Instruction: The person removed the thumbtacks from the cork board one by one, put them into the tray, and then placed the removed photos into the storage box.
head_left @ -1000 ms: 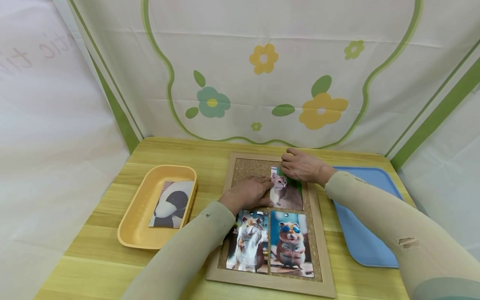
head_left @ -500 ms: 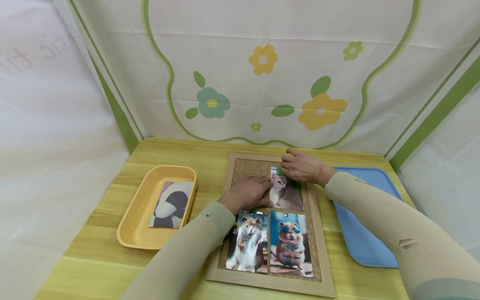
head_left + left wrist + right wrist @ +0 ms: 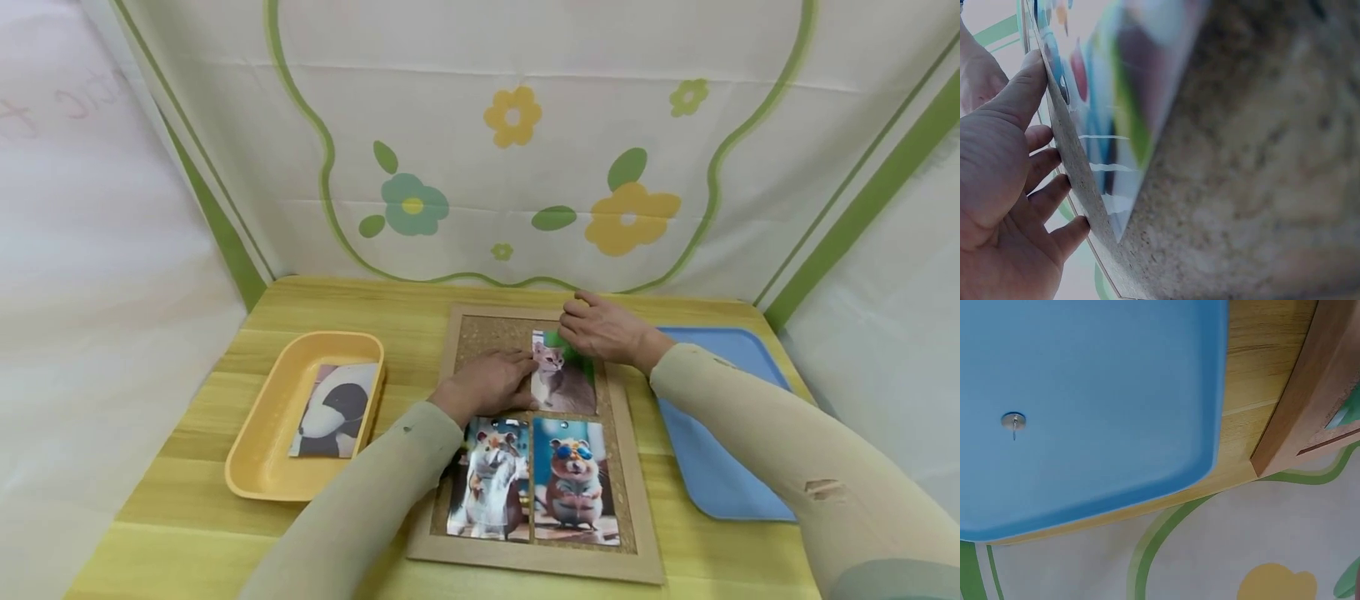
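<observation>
A cat photo [image 3: 562, 382] lies on the upper right of a cork board [image 3: 487, 333] with a wooden frame. My left hand [image 3: 487, 383] rests on the board with fairly straight fingers, their tips at the photo's left edge; the left wrist view shows this hand [image 3: 1016, 156] with its fingers apart. Curled fingers of my right hand [image 3: 603, 329] are at the photo's top edge; I cannot tell what is between them. Below, a hamster photo [image 3: 491, 483] and a photo of a hamster in sunglasses [image 3: 576, 483] lie side by side, each with a thumbtack at its top.
Left of the board, a yellow tray [image 3: 251, 454] holds a photo of a black-and-white figure [image 3: 337, 408]. A blue tray [image 3: 720, 467] lies to the right, partly under the right forearm. One thumbtack [image 3: 1014, 420] sits on it, point up. A flowered cloth [image 3: 465, 167] hangs behind the table.
The head view has shifted slightly, so everything sits a little further left. Both hands stay in the same places at the cat photo.
</observation>
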Action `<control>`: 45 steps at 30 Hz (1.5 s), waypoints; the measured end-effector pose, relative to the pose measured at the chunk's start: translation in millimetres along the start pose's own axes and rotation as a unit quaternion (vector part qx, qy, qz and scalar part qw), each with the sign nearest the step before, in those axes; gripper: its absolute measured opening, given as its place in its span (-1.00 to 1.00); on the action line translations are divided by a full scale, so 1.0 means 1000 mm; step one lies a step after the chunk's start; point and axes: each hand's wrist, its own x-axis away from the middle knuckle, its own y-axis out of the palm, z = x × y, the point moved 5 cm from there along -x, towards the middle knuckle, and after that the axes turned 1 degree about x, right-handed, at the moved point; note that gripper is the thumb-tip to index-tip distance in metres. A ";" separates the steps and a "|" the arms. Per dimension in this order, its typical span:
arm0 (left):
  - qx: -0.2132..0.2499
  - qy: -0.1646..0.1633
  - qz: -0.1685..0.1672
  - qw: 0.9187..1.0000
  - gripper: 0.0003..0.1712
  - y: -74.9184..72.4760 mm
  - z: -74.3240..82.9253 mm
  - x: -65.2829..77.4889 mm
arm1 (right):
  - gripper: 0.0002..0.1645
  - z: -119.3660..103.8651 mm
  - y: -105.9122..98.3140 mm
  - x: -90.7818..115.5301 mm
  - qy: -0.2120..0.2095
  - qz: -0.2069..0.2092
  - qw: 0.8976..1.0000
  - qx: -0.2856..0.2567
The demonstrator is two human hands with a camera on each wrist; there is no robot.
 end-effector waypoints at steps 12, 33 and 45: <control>-0.002 0.000 0.004 1.000 -0.08 -0.002 -0.007 0.003 | -0.77 0.008 -0.010 0.014 0.038 0.016 0.999 0.000; 0.020 -0.006 0.009 1.000 -0.07 -0.003 -0.014 0.009 | -0.37 0.014 -0.014 0.067 0.112 0.085 0.990 -0.023; 0.026 -0.006 0.017 1.000 -0.07 -0.002 -0.014 0.007 | -0.40 0.019 -0.006 0.136 0.181 0.097 0.975 -0.078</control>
